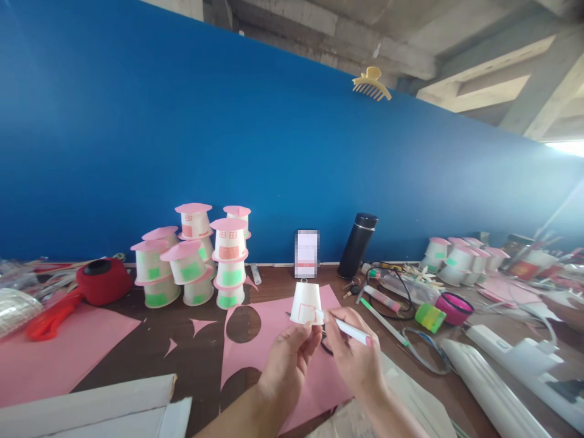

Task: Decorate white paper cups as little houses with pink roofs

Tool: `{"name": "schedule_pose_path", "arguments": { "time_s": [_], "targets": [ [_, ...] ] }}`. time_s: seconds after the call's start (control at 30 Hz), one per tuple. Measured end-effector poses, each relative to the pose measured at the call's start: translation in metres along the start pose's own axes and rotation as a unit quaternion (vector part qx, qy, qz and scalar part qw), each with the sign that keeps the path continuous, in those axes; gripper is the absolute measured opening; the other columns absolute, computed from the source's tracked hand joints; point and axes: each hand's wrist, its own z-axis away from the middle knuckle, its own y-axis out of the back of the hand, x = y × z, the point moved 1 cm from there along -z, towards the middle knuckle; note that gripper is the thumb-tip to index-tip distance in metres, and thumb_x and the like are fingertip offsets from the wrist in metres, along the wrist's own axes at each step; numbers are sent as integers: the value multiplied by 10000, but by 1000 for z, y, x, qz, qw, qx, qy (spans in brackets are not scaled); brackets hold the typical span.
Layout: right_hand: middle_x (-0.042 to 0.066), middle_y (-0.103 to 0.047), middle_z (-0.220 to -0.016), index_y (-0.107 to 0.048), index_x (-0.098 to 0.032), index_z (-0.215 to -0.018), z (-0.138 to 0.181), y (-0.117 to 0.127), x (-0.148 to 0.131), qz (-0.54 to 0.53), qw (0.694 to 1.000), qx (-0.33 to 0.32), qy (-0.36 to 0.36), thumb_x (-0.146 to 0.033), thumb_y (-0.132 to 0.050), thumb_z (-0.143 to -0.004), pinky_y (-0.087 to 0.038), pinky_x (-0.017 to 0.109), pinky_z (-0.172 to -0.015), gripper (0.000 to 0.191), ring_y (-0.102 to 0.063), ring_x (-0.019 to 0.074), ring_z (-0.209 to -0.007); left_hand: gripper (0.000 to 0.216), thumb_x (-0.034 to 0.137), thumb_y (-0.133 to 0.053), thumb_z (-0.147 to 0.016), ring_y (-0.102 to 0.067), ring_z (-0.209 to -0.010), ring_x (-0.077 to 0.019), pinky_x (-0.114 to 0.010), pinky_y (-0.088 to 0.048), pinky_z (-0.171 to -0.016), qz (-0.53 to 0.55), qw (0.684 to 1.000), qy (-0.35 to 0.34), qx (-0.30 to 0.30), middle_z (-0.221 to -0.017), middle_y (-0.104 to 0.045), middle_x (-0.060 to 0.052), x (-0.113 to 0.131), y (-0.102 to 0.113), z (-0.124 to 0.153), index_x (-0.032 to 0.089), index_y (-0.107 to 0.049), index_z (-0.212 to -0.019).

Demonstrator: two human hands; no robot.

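My left hand [289, 359] is closed on a white paper cup [305, 302], held upside down above the table, with a pink outline drawn on its side. My right hand [353, 356] grips a white marker [349, 329] with a pink end; its tip touches the cup's lower right side. Under both hands lies a pink paper sheet [274, 340] with round holes cut out of it.
Stacked paper-cup houses with pink roofs [201, 258] stand at the back left, more [456, 255] at the right. A black flask [357, 245], red tape roll [103, 280], orange scissors [48, 319], markers, cables and white boards [91, 410] lie around. A blue wall stands behind.
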Motion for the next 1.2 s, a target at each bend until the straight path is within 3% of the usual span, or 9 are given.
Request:
{"name": "schedule_pose_path", "arguments": {
  "time_s": [0.63,1.2],
  "targets": [
    [21,-658,-689,-586,-208,-758,1,0,0,6,999,-28,-38,-358,-524,-926,-416,192,-446,233,-593,125,-518,99,60,-635,-801,-686,-807,-151,-252,-567,-861,0,1000,-1,9,-786,-712,-98,2,-1,0,58,-724,-759],
    [2,-625,-603,-554,-216,-716,-1,2,-5,20,998,-41,-34,-375,-505,-931,-420,203,-465,272,-579,130,-494,84,49,-649,-786,-688,-792,-146,-241,-570,-846,0,1000,-1,18,-763,-700,-92,1,-1,0,58,-710,-728]
  ]
}}
